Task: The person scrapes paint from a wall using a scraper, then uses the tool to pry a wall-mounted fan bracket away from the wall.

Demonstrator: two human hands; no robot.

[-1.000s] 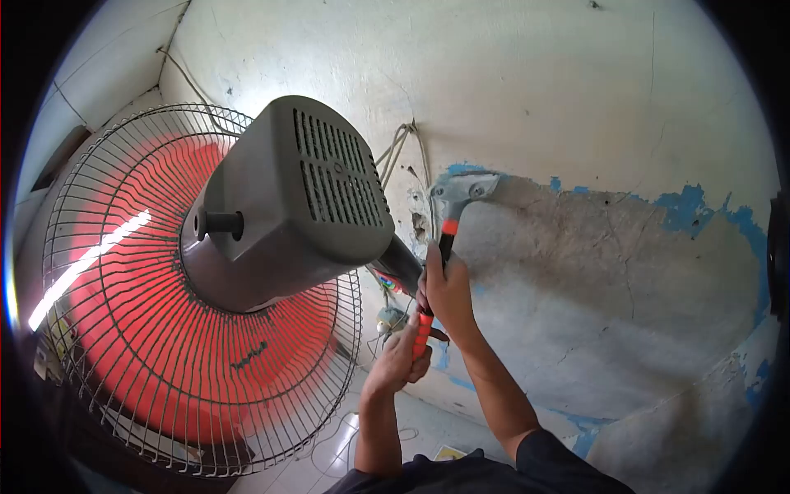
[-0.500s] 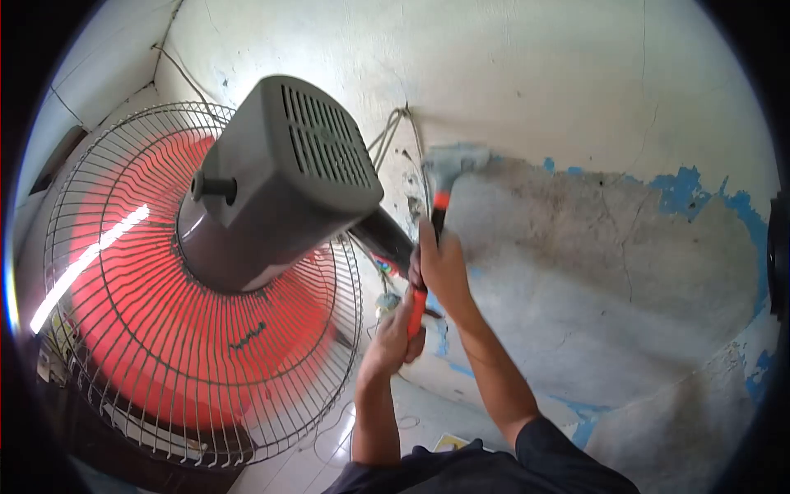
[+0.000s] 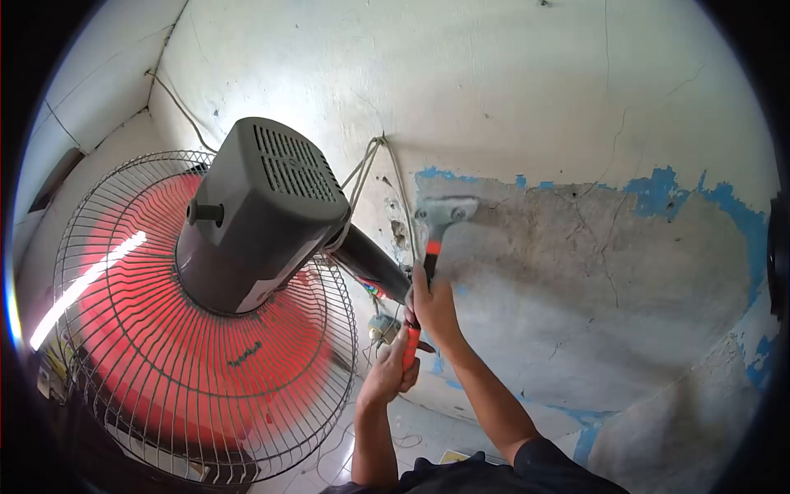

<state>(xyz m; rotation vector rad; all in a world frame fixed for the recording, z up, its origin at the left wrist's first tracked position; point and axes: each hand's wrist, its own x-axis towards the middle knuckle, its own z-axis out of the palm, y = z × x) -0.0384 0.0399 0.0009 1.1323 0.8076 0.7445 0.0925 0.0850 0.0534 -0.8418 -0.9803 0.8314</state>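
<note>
While both sets of fingers are curled shut around its orange-and-black handle, the right hand (image 3: 432,303) grips high and the left hand (image 3: 395,369) low on the metal-headed wall scraper (image 3: 444,214). Its long axis runs almost upright, with the wide blade at the top against the bare grey patch (image 3: 592,280) of the white plaster wall (image 3: 576,99), edged with blue paint. Just to the left hangs a grey-motored, red-bladed wire-guard fan (image 3: 255,214).

The orange-handled scraper (image 3: 431,247) stands upright, metal head against the wall (image 3: 576,280).
</note>
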